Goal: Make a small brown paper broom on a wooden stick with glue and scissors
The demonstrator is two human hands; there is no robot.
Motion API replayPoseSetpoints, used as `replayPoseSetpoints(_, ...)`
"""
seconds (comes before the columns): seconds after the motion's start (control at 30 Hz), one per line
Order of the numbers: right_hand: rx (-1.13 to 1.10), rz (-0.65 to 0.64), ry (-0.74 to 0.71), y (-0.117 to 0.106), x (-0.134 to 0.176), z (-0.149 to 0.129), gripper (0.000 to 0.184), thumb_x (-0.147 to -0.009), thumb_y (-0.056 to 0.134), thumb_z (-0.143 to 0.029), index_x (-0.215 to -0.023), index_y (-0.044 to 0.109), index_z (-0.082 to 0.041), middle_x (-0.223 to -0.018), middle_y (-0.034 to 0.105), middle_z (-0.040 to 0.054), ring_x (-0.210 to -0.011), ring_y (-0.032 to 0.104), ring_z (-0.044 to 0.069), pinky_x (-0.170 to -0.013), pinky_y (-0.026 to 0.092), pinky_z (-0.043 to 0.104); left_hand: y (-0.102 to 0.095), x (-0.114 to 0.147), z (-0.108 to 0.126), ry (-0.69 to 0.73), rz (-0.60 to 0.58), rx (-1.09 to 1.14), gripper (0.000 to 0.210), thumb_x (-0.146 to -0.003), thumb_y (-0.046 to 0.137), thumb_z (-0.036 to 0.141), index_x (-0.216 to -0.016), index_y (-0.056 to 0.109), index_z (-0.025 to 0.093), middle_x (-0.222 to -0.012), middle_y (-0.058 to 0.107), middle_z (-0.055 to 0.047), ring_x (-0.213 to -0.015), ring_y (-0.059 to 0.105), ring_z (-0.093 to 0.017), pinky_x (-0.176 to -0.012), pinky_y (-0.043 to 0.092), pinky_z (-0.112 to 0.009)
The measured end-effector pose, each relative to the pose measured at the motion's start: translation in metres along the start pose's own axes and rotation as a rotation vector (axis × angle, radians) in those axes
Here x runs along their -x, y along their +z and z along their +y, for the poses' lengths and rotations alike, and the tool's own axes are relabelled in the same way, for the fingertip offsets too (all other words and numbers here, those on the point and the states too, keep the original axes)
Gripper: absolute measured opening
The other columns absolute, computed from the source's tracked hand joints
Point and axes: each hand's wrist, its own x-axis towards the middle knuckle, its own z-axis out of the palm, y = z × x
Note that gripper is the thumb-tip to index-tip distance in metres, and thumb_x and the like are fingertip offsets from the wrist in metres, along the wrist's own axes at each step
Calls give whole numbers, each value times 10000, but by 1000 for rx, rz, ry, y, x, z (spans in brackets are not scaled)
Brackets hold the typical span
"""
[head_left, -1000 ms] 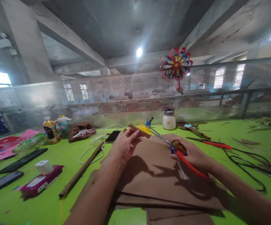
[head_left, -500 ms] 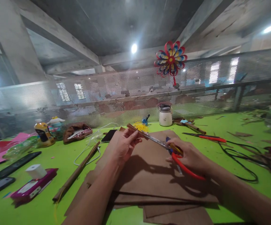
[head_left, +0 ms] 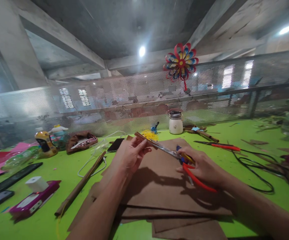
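My left hand (head_left: 132, 154) pinches a narrow piece of brown paper (head_left: 140, 135) between thumb and fingers. In my right hand (head_left: 201, 165) is a pair of scissors (head_left: 167, 151) with a long red handle; blue and yellow parts show near the grip. The blades point left and lie against the brown paper, close to my left fingertips. How far apart the blades stand is hard to tell. Beneath both hands, large brown paper sheets (head_left: 156, 188) are stacked, with shadows of the hands and scissors across them.
On the green table (head_left: 47, 206) lie a rolled brown tube (head_left: 81, 185), a purple power strip (head_left: 36, 200) and two dark phones. A glue bottle (head_left: 45, 145) stands left; a white jar (head_left: 175, 123) stands behind. Red-handled scissors (head_left: 225, 146) and a black cord (head_left: 256, 186) lie right.
The whole view has shifted slightly to the left. Both hands keep nearly the same pose, with the scissors still against the brown paper.
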Motion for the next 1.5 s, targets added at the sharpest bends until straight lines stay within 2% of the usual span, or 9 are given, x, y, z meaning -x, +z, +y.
replayPoseSetpoints(0.33,-27,-15,6,0,0,-1,391,-751,646,-418,-1050,540,-189,-921,606,48,-753,536,170,-687,442,297,-1,0,-2,35,-34,3,210,-733,687,170,-926,613,137,-887,681,-72,-812,647,-183,-760,522,-334)
replayPoseSetpoints(0.5,-28,-2,11,0,0,0,384,-741,654,-412,-1033,552,-184,-877,613,41,-711,538,164,-655,444,291,1,0,0,25,-19,-3,213,-720,700,181,-912,618,137,-855,681,-65,-777,646,-176,-716,525,-317)
replayPoseSetpoints(0.77,-24,26,-3,1,1,1,386,-728,665,-414,-1029,577,-189,-899,632,59,-760,566,189,-693,457,312,-2,-2,-2,16,23,-9,188,-690,724,162,-854,638,131,-829,670,-47,-741,631,-135,-640,500,-233)
replayPoseSetpoints(1.13,-41,9,2,2,1,2,375,-744,660,-408,-1036,574,-188,-948,653,67,-818,596,201,-734,462,320,-3,-3,0,13,54,31,145,-670,729,117,-806,679,112,-796,669,-41,-722,606,-109,-645,496,-213)
replayPoseSetpoints(1.5,-29,23,-20,1,3,-2,331,-759,642,-380,-1027,569,-200,-872,643,42,-740,578,177,-667,459,292,-3,-3,0,34,69,30,133,-638,754,132,-754,691,116,-742,660,-36,-688,590,-100,-627,466,-204)
